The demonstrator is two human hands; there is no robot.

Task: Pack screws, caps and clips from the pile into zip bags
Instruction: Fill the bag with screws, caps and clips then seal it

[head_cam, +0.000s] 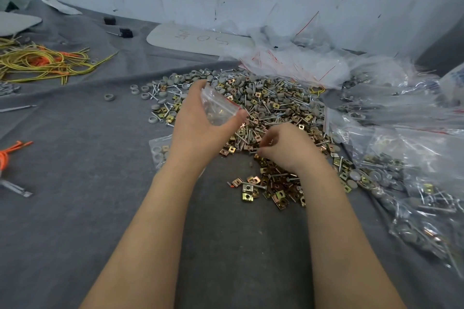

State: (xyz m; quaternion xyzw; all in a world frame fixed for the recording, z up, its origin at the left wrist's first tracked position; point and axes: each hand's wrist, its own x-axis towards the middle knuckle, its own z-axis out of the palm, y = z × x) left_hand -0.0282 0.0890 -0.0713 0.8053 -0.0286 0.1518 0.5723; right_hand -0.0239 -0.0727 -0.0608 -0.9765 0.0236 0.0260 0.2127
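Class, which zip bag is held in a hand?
The small red-striped zip bag in the left hand; the other bags lie on the grey cloth.

light: bright-ish, soft, even, kinda cool | shadows: only faint ones around the pile (263,108) | glare: white shine on the bags (401,148) right of the pile | edges: fisheye bend, detail mushier far from the pile
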